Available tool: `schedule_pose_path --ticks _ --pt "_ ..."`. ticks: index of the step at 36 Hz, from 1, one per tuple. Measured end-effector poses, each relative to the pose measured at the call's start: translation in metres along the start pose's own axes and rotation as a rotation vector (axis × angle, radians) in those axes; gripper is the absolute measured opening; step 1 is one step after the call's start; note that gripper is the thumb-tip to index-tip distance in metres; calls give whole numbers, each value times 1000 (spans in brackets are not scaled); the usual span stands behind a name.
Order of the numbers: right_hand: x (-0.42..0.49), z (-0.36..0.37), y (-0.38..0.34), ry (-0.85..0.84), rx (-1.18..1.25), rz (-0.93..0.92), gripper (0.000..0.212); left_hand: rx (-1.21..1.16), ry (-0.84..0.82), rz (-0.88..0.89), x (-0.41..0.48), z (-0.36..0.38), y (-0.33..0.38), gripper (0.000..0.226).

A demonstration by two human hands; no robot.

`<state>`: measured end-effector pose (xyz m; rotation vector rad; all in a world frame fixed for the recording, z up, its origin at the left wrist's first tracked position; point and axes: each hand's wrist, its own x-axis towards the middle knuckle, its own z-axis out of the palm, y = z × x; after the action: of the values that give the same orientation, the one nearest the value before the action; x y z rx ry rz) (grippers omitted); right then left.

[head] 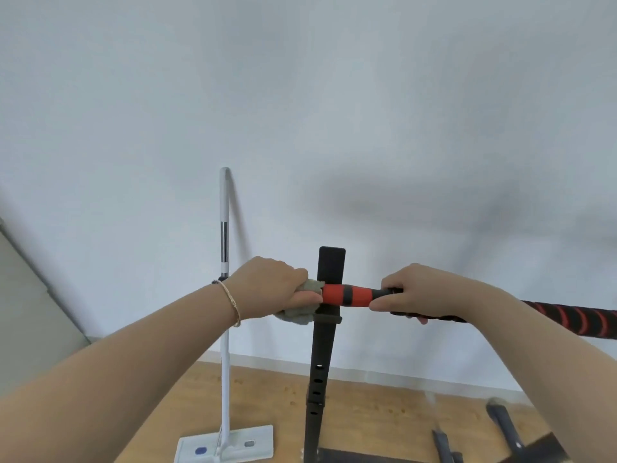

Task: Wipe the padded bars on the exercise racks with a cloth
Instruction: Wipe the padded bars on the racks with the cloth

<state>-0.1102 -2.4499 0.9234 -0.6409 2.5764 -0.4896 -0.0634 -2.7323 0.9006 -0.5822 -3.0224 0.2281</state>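
Observation:
A padded bar (349, 295) with red and black foam runs horizontally across a black upright post (325, 345) of the exercise rack. My left hand (270, 289) grips a grey-green cloth (298, 314) wrapped round the bar's left end, just left of the post. My right hand (420, 292) grips the bar to the right of the red padding. Further right the bar continues as a black section with red spiral stripes (581, 320).
A white mop (224, 248) leans against the pale wall (300, 111) left of the post, its flat head (227, 447) on the wooden floor (384, 409). Dark rack base parts (504, 426) lie at the lower right. A grey panel (30, 295) stands at the far left.

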Motion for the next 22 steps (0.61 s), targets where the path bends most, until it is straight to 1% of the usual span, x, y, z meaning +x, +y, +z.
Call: schedule_pose_path --ticks 2,6,7,11,14,17,19,22 --pt "3 6 -3 -4 -64 5 49 -17 3 -19 -4 10 1 52" --pt "12 11 -19 30 -241 -12 59 -39 61 -24 -2 14 4 51" --pt "14 12 -24 25 -254 -23 58 -36 63 -22 -1 13 4 51" --pt "18 16 -36 -12 -152 -19 44 6 98 0 -3 17 -1 54" --pt "16 21 -30 43 -112 -12 43 6 105 22 -5 19 -6 55" --pt "14 27 -27 112 -169 -20 42 64 114 36 -12 19 -20 57" --pt "14 27 -28 121 -151 -13 42 63 108 26 -18 21 -32 56" --pt "14 26 -28 102 -100 7 40 1 75 3 -26 22 -44 52"
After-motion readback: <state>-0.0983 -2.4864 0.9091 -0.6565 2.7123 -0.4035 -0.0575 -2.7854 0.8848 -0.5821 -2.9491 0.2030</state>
